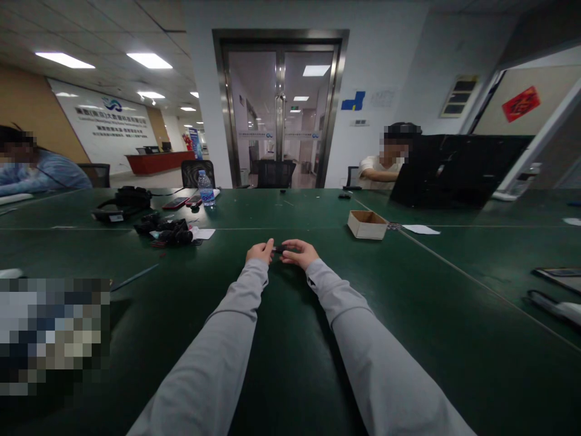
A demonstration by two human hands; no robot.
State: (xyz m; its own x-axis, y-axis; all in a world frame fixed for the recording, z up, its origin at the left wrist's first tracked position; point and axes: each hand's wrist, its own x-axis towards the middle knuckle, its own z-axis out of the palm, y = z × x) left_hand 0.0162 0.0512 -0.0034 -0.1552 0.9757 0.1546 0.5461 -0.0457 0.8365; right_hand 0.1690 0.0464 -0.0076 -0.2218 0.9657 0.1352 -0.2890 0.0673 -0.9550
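Both my arms reach forward over the dark green table [290, 363]. Between my fingertips is a small dark object [278, 249], too small to name. My left hand [260, 251] is closed on its left end, thumb on the near side. From the other side, the fingers of my right hand [300, 253] pinch its right end. Part of the object is hidden by my fingers. A small open box [367, 230], pale outside and brown inside, stands on the table to the right, apart from my hands.
Left of my hands lie a tangle of black gear [170, 230], a headset [120, 203], phones [176, 203] and a water bottle [207, 191]. A monitor [458, 169] stands at the right, near white paper [421, 229]. One person sits at each side; double doors are behind.
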